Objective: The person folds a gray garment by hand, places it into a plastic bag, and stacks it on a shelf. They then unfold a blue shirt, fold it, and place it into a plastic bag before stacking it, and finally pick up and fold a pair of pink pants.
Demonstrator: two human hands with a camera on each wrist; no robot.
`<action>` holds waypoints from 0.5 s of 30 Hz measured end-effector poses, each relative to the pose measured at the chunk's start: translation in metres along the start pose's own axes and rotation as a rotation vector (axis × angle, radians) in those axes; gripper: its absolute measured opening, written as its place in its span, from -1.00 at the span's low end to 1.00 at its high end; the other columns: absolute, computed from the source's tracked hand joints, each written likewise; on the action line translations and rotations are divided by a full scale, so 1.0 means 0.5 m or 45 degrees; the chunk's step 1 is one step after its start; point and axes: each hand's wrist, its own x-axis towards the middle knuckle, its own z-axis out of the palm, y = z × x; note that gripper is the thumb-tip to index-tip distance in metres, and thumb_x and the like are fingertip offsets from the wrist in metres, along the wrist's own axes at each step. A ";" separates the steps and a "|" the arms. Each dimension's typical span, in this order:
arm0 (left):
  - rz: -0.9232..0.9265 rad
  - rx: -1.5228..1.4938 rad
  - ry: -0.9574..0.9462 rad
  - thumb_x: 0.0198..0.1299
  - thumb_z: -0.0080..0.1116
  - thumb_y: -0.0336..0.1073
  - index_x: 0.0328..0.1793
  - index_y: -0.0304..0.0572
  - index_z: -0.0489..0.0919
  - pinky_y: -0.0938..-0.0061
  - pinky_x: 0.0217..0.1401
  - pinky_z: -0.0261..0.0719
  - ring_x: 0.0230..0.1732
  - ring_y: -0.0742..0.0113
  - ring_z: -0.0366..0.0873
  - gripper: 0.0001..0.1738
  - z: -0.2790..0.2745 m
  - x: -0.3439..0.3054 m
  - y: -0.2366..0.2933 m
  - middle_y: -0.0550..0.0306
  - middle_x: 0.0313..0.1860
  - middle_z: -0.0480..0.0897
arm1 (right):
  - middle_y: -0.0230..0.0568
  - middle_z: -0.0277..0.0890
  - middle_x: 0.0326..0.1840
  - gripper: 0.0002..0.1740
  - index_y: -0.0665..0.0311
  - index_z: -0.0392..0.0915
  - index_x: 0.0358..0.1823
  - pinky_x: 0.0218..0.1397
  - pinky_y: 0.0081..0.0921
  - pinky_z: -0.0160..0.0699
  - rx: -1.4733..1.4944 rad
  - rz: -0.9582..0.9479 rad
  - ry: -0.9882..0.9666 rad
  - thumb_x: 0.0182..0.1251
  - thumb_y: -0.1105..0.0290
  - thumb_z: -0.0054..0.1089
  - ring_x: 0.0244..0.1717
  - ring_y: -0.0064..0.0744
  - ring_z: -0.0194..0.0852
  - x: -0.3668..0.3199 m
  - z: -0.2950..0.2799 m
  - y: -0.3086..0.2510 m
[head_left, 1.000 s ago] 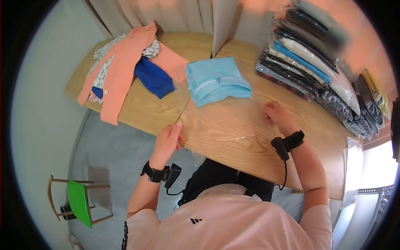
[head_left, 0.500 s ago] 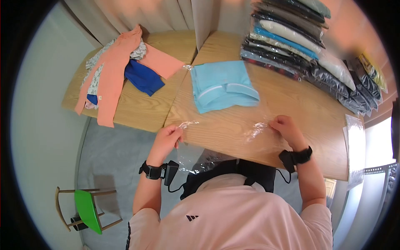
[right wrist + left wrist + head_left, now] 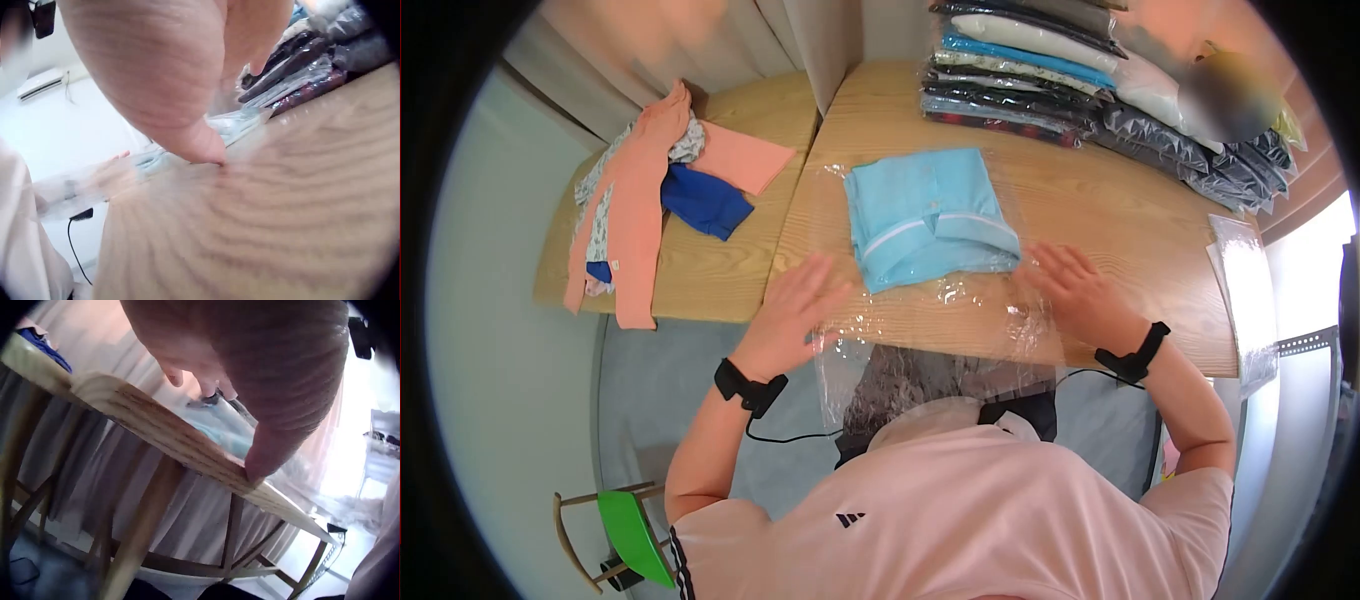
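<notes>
A folded light blue garment (image 3: 935,220) lies on the wooden table (image 3: 1140,220), inside or under a clear plastic bag (image 3: 945,298) whose near part hangs over the front edge. My left hand (image 3: 798,312) is at the bag's left side with fingers spread and slightly blurred. On the bag's right side, my right hand (image 3: 1085,290) has its fingers extended near the garment's corner. In the left wrist view the left thumb of the hand (image 3: 250,381) is by the table edge; in the right wrist view the right hand's (image 3: 162,81) thumb meets the tabletop.
Peach, blue and patterned clothes (image 3: 637,210) lie on the left table section. Bagged garments (image 3: 1020,75) are stacked at the back right, with more beside them. Flat plastic packaging (image 3: 1248,300) lies at the right edge. A green chair (image 3: 635,535) stands lower left.
Both hands have released the bag's edges, and their fingers have spread. The bag lies flatter around the blue garment. The head view has shifted, moving the clothes and stack leftward in it.
</notes>
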 end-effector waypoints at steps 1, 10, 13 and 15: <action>0.109 0.010 -0.062 -0.09 0.33 -0.34 0.33 0.02 0.37 0.15 0.43 0.14 0.45 0.05 0.13 -0.25 0.000 0.016 0.005 0.01 0.45 0.21 | -0.22 0.07 0.48 -0.30 -0.05 0.20 0.38 0.45 -0.20 0.06 -0.070 -0.197 0.011 0.15 0.40 0.12 0.47 -0.27 0.03 0.012 -0.004 -0.002; 0.227 -0.076 -0.348 0.12 0.16 -0.32 0.30 0.04 0.42 0.12 0.46 0.09 0.44 0.16 0.19 -0.45 0.035 0.017 -0.007 0.18 0.39 0.34 | -0.39 0.16 0.45 -0.45 0.00 0.28 0.35 0.50 -0.17 -0.07 0.511 -0.233 -0.264 0.29 0.38 -0.02 0.51 -0.26 -0.06 0.026 0.022 0.021; 0.110 -0.297 -0.301 0.19 0.07 -0.35 0.27 0.00 0.46 0.15 0.45 0.12 0.39 0.14 0.27 -0.54 0.032 0.008 -0.013 0.16 0.29 0.45 | -0.34 0.23 0.41 -0.54 0.06 0.34 0.31 0.50 -0.19 -0.11 0.868 -0.146 -0.288 0.38 0.38 -0.10 0.53 -0.24 -0.13 0.017 0.023 0.034; 0.048 -0.457 -0.249 0.23 0.01 -0.37 0.23 -0.04 0.49 0.19 0.44 0.14 0.35 0.12 0.32 -0.59 0.029 0.007 -0.014 0.13 0.24 0.50 | -0.30 0.32 0.34 -0.60 0.11 0.39 0.26 0.46 -0.26 -0.01 0.964 -0.175 -0.214 0.41 0.37 -0.13 0.48 -0.24 0.00 0.013 0.031 0.048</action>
